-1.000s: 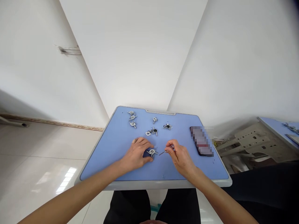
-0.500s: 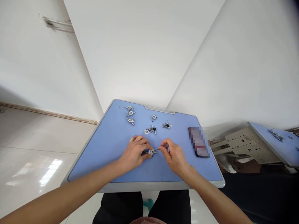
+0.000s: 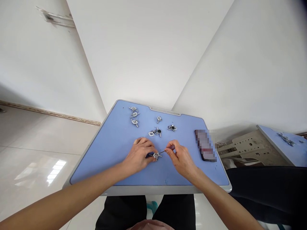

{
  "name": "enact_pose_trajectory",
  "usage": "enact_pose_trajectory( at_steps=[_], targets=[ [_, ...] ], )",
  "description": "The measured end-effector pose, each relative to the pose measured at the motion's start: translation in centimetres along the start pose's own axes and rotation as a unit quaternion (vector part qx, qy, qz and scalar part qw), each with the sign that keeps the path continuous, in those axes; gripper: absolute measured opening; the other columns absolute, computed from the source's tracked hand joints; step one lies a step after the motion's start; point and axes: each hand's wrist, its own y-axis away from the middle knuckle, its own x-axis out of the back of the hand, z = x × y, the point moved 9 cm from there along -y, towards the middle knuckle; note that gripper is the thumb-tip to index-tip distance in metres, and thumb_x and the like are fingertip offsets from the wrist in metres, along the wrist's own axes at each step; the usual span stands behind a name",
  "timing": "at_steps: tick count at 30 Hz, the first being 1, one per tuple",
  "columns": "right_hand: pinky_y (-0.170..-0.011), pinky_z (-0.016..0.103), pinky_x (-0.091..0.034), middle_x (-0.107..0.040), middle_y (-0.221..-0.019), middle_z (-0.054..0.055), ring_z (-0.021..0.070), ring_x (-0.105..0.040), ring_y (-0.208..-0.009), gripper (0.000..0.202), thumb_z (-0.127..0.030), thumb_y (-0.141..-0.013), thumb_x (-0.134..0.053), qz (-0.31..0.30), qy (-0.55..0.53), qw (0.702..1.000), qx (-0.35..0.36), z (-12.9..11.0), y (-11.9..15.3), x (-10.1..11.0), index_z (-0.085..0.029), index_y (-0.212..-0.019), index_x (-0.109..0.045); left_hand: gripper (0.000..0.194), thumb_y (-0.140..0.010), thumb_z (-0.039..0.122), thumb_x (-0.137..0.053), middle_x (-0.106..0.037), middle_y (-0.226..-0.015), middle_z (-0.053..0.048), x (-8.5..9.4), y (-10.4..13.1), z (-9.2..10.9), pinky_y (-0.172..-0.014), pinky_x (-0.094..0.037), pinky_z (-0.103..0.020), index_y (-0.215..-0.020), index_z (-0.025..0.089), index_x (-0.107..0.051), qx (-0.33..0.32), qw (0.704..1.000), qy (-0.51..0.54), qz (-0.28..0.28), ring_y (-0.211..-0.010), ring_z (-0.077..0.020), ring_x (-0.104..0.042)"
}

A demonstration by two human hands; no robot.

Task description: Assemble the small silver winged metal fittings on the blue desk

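Observation:
My left hand (image 3: 141, 154) grips a small silver metal part (image 3: 156, 156) low on the blue table, fingers closed around its left side. My right hand (image 3: 178, 156) pinches the dark handle of a screwdriver (image 3: 171, 148), whose thin shaft points left to the metal part. Just beyond my hands lie a flat metal plate (image 3: 151, 133) and a metal piece with a black round centre (image 3: 159, 131). A similar piece (image 3: 172, 127) is to their right, and a smaller one (image 3: 159, 119) is farther back.
Several metal parts (image 3: 134, 122) form a column at the table's back left. A pixelated phone-like object (image 3: 205, 145) lies at the right of the blue table (image 3: 107, 174). Another blue-topped table (image 3: 275, 137) with metal pieces stands at the right, beside dark-clothed legs (image 3: 259, 188).
The view has shifted slightly. My right hand has moved a little to the right, with the screwdriver still pinched. The dark-clothed legs at the right reach farther up in view.

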Motion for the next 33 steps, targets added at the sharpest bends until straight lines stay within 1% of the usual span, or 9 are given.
enact_pose_trajectory(
  at_steps=[4, 8, 11, 14, 18, 22, 24, 27, 33],
  targets=[
    [-0.064, 0.029, -0.039, -0.067, -0.082, 0.001, 0.0168, -0.059, -0.069, 0.012, -0.032, -0.097, -0.043, -0.024, 0.029, 0.999, -0.003, -0.2, -0.3, 0.0, -0.022, -0.093, -0.049, 0.01, -0.085, 0.028, -0.07, -0.07, -0.094, -0.001, 0.1, 0.0, 0.0, -0.095, -0.035, -0.042, -0.093, 0.027, -0.074, 0.003, 1.0, 0.003, -0.001, -0.097, -0.0222, -0.054],
    [-0.061, 0.027, -0.035, -0.064, -0.076, -0.001, 0.0156, -0.055, -0.065, 0.009, -0.027, -0.097, -0.043, -0.092, 0.066, 0.994, 0.0, -1.2, -0.7, 0.0, -0.023, -0.093, -0.05, 0.011, -0.085, 0.031, -0.07, -0.071, -0.094, -0.001, 0.1, 0.0, 0.1, -0.098, -0.035, -0.044, -0.095, 0.028, -0.074, 0.004, 1.0, 0.003, -0.006, -0.099, -0.0228, -0.054],
    [-0.061, 0.027, -0.037, -0.061, -0.077, -0.001, 0.0156, -0.053, -0.067, 0.008, -0.02, -0.096, -0.043, -0.146, 0.083, 0.984, 0.052, -2.7, -0.9, 0.1, -0.023, -0.094, -0.051, 0.012, -0.086, 0.033, -0.069, -0.071, -0.094, -0.001, 0.0, 0.0, 0.0, -0.099, -0.035, -0.044, -0.094, 0.028, -0.075, 0.005, 1.0, 0.007, -0.009, -0.098, -0.0227, -0.054],
    [-0.07, 0.03, -0.042, -0.063, -0.09, 0.003, 0.0172, -0.055, -0.08, 0.012, -0.016, -0.095, -0.043, -0.201, 0.087, 0.966, 0.135, -4.3, -1.0, 0.1, -0.022, -0.094, -0.053, 0.012, -0.086, 0.031, -0.068, -0.071, -0.093, -0.001, -0.1, 0.0, 0.0, -0.099, -0.035, -0.045, -0.095, 0.029, -0.075, 0.003, 1.0, 0.015, -0.013, -0.098, -0.0226, -0.054],
    [-0.077, 0.031, -0.043, -0.063, -0.097, 0.003, 0.0181, -0.057, -0.088, 0.014, -0.02, -0.096, -0.044, -0.258, 0.085, 0.945, 0.183, -4.8, -1.0, 0.0, -0.023, -0.097, -0.057, 0.012, -0.086, 0.03, -0.069, -0.071, -0.093, 0.0, 0.0, 0.0, 0.0, -0.099, -0.034, -0.045, -0.096, 0.03, -0.075, 0.004, 1.0, 0.02, -0.014, -0.099, -0.0229, -0.054],
    [-0.065, 0.028, -0.039, -0.063, -0.083, 0.001, 0.0168, -0.056, -0.072, 0.02, -0.034, -0.1, -0.04, -0.204, 0.111, 0.966, 0.116, -3.8, -1.8, 0.1, -0.023, -0.097, -0.056, 0.013, -0.084, 0.027, -0.071, -0.071, -0.093, 0.0, 0.0, -0.1, -0.1, -0.1, -0.033, -0.044, -0.096, 0.029, -0.075, 0.011, 1.0, 0.016, -0.014, -0.098, -0.0228, -0.054],
    [-0.06, 0.027, -0.035, -0.062, -0.076, 0.0, 0.0154, -0.052, -0.063, 0.022, -0.03, -0.101, -0.034, -0.15, 0.136, 0.977, 0.067, -3.0, -2.1, 0.3, -0.021, -0.1, -0.054, 0.015, -0.083, 0.026, -0.072, -0.071, -0.094, 0.0, 0.0, -0.1, -0.1, -0.1, -0.033, -0.044, -0.097, 0.029, -0.075, 0.013, 1.0, 0.016, -0.014, -0.099, -0.0226, -0.054],
    [-0.058, 0.026, -0.034, -0.06, -0.074, -0.001, 0.0134, -0.049, -0.057, 0.013, -0.024, -0.097, -0.04, -0.098, 0.145, 0.984, 0.032, -2.2, -2.1, 0.5, -0.022, -0.101, -0.052, 0.015, -0.084, 0.026, -0.072, -0.071, -0.096, 0.0, 0.1, -0.1, 0.0, -0.099, -0.034, -0.043, -0.098, 0.029, -0.075, 0.008, 1.0, 0.019, -0.01, -0.1, -0.0227, -0.055],
    [-0.057, 0.024, -0.041, -0.065, -0.091, 0.001, 0.0103, -0.052, -0.062, 0.009, -0.021, -0.09, -0.052, -0.088, 0.006, 0.996, 0.022, -1.9, -1.6, 1.3, -0.022, -0.097, -0.057, 0.017, -0.082, 0.024, -0.074, -0.071, -0.094, 0.0, 0.1, -0.1, 0.0, -0.1, -0.033, -0.044, -0.098, 0.029, -0.075, 0.011, 1.0, 0.018, -0.008, -0.1, -0.0226, -0.055]
  ],
)
